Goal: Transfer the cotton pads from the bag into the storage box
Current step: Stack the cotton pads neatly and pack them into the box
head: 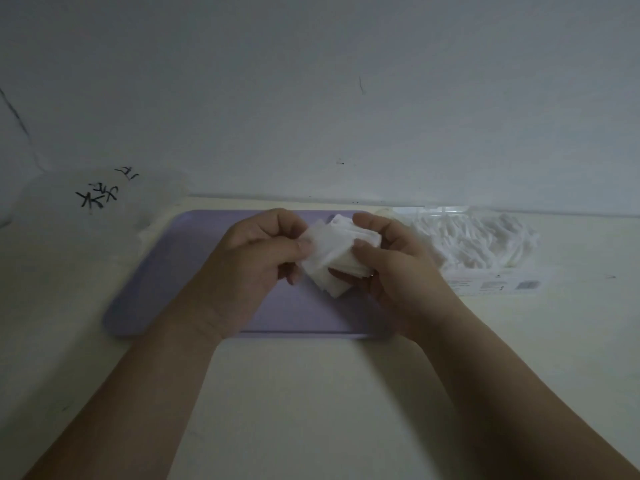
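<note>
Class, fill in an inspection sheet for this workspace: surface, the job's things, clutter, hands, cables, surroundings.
Surface: pale table with a purple tray set against the wall.
Job's things: stack of cotton pads held above the tray; clear container full of white pads to the tray's right, with a printed label on its front; whether it is a bag or a box cannot be told.
Clutter: translucent bag with black writing, far left.
Hands: left hand and right hand both grip the stack.
Cables: nothing seen.
Surroundings: plain wall with a few dark marks.
</note>
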### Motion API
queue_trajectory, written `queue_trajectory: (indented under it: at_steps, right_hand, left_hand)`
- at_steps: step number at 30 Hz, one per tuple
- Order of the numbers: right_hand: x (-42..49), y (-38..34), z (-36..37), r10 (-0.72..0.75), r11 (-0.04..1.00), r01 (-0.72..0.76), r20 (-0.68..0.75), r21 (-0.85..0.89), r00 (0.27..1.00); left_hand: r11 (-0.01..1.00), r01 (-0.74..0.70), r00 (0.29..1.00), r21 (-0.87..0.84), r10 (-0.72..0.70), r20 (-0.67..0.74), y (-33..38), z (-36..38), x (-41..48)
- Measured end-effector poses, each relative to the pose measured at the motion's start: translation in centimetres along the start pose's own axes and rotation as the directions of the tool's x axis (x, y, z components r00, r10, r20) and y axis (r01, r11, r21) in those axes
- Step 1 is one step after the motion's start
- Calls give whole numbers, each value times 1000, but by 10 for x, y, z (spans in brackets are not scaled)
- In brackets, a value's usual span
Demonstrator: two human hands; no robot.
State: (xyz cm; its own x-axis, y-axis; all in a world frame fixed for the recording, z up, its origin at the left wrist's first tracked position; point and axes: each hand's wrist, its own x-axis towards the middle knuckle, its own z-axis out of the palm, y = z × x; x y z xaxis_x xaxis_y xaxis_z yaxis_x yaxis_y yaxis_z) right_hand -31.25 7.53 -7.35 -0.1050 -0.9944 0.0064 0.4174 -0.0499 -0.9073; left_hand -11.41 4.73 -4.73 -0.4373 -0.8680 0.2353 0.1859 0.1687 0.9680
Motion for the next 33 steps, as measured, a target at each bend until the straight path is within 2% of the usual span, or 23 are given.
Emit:
queue_trajectory:
  at_steps: [1, 2, 5, 12, 15, 21, 24, 27, 30, 33]
  right_hand:
    - [0, -1, -1, 4, 1000, -4, 11, -9, 1000]
    - [-1, -2, -1, 7, 1000, -6, 33, -18, 999]
    - [-1, -2, -1, 13, 999, -9, 110, -33, 994]
    - [0, 5, -1, 38, 989, -9, 194, -149, 980]
    - [0, 5, -2, 46, 986, -11, 209, -167, 977]
    - [-2, -2, 2, 89, 993, -73, 180, -94, 980]
    - [-4, 1, 5, 39, 988, -17, 140, -156, 989]
    - [-3, 5, 6, -3, 983, 16, 73, -181, 997]
    - [-5, 2, 5, 4, 991, 0, 27, -133, 1000]
    - [-7, -1, 7, 8, 991, -8, 0, -133, 1000]
  left_hand:
    - [999, 38, 998, -22, -37, 59, 2, 0, -1]
    - [998, 49, 996, 38, -51, 71, 2, 0, -1]
    - [962, 35, 999, 271, -25, -38, -3, 7, -1]
    - [929, -19, 996, 370, 49, -72, -10, 2, 0]
    - [925, 3, 994, 380, 40, -104, -12, 1, 2]
    - [913, 7, 988, 408, 56, -142, -15, 6, 2]
    - [914, -13, 984, 405, 83, -157, -16, 10, 1]
    - [819, -50, 963, 572, 191, -189, -20, 12, 2]
    - [660, -169, 953, 732, 300, -50, -23, 14, 2]
    - [631, -185, 959, 753, 285, -4, -27, 14, 2]
